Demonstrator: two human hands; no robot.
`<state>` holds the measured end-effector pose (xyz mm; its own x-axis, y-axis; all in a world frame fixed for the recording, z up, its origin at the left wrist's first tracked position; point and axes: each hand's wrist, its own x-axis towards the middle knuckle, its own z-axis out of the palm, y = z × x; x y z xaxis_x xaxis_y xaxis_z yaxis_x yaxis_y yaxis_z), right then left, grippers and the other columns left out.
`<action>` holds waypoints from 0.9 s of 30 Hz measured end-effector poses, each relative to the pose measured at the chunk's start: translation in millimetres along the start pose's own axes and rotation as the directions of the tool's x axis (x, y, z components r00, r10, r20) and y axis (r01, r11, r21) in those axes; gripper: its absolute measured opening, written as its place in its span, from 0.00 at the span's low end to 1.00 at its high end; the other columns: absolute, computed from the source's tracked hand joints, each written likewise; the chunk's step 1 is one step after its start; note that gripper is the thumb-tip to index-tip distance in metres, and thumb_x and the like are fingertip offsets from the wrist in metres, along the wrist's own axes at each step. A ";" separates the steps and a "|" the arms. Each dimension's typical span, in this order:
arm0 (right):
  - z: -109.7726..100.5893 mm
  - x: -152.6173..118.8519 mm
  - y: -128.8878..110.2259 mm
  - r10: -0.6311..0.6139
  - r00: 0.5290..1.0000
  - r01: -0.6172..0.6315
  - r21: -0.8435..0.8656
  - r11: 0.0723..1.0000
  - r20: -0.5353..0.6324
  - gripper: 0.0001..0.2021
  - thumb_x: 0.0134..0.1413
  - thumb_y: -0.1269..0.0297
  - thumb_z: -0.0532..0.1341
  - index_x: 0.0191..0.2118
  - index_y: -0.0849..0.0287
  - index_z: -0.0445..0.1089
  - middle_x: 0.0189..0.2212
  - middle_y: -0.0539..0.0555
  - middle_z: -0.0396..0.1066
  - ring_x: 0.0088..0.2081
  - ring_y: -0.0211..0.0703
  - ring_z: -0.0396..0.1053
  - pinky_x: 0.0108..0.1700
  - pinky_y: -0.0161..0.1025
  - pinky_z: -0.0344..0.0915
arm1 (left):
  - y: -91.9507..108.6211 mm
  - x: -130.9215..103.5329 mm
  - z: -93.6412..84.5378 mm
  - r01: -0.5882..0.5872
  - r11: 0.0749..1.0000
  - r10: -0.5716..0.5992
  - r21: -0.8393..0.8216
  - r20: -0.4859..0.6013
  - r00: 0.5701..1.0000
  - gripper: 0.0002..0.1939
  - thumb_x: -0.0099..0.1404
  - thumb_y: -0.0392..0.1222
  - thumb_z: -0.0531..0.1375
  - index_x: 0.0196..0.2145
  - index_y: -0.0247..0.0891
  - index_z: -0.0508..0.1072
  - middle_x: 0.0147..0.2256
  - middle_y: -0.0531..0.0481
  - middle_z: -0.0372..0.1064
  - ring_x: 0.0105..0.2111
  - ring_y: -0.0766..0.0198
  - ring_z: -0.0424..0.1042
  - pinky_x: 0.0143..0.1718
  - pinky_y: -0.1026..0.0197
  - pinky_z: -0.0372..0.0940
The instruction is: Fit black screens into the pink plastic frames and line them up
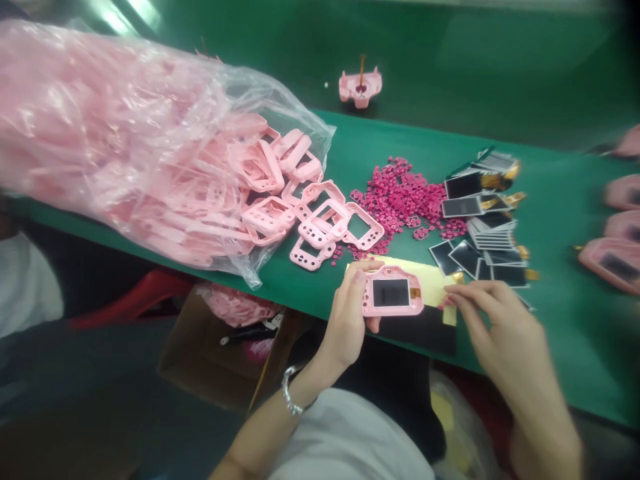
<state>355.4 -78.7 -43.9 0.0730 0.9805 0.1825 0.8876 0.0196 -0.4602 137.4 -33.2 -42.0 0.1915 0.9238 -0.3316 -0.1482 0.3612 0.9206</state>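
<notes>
Apparently at the screen-fitting step, the left hand (345, 317) is holding the pink case (393, 311) and its screen (391, 293) over the desk's (575, 353) near edge, while the right hand (505, 323) is pinching narrowly, contents unclear, the next move probably calling for a steady case.

Present are one left hand (345, 320), one right hand (507, 323), one bracelet (290, 392), one held pink frame (393, 311), one clear bag (287, 93), one cardboard box (190, 347), one pink shell (370, 85), four pink housings (600, 257), and magenta buttons (400, 197), screens (463, 207) and loose frames (314, 231) too numerous to count.
</notes>
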 end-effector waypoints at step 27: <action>29.0 -42.8 -71.9 0.321 0.947 -0.266 0.478 0.837 -0.034 0.16 0.65 0.53 0.66 0.52 0.56 0.72 0.50 0.58 0.74 0.50 0.48 0.75 0.48 0.45 0.76 | -15.9 -33.3 26.1 -0.275 0.948 0.279 0.161 -0.001 0.960 0.17 0.81 0.46 0.49 0.61 0.43 0.67 0.55 0.42 0.71 0.52 0.58 0.74 0.55 0.56 0.68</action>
<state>275.3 -116.4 -43.8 0.3694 0.9277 0.0547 0.5055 -0.1513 -0.8494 158.7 -73.0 -40.2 0.1415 0.9880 -0.0621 -0.0368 0.0679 0.9970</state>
